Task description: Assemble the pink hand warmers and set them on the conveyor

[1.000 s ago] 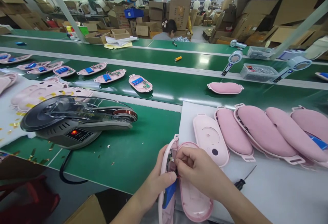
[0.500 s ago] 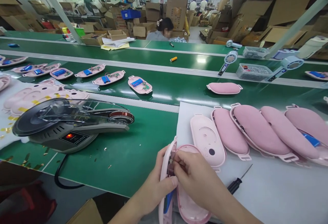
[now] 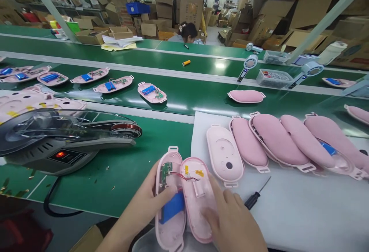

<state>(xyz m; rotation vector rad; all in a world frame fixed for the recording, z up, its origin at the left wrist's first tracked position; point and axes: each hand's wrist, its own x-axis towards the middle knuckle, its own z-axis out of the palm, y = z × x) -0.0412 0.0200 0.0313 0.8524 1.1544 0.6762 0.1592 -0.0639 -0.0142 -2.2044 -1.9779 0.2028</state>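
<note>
My left hand [image 3: 161, 198] grips a pink shell half [image 3: 170, 232] that holds a green circuit board and a blue battery [image 3: 172, 208], its thumb resting inside. Red wires run from the board to a second pink shell half [image 3: 198, 206], open side up with yellow tape pieces in it. My right hand [image 3: 227, 209] holds this second half by its right side, thumb over the inside. The two halves lie side by side. Right of them are a pale pink shell [image 3: 225, 152] with a dark round spot and a black screwdriver [image 3: 255, 198].
A tape dispenser [image 3: 69, 144] with a lit red display stands at left. Overlapping pink shells [image 3: 282, 140] lie at right. Several open shells with batteries sit on the green belt [image 3: 184, 100]. A person [image 3: 187, 33] is beyond the belts.
The left shell half, earlier on edge, is tilted open, showing board and battery. My right hand has left its inside and moved to the other half's right side. The view has shifted right.
</note>
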